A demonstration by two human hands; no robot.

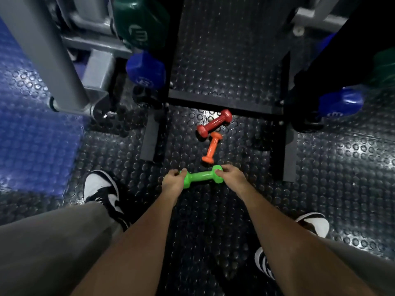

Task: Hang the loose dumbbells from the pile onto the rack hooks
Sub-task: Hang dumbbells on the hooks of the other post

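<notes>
A bright green dumbbell (201, 176) lies crosswise low over the studded black floor. My left hand (172, 182) grips its left head and my right hand (231, 175) grips its right head. Just beyond it an orange dumbbell (212, 148) lies on the floor, pointing away from me. A red dumbbell (214, 123) lies at an angle behind that, close to the rack's black base frame (222, 103). Blue dumbbells (146, 70) and a dark green one (141, 22) hang on the rack's left side. Another blue one (341, 103) hangs on the right.
A grey metal post on a caster (53, 52) stands at the left beside a blue floor mat (32, 135). The rack's black feet (151, 137) reach toward me on both sides. My black and white shoes (102, 191) flank the spot where I crouch.
</notes>
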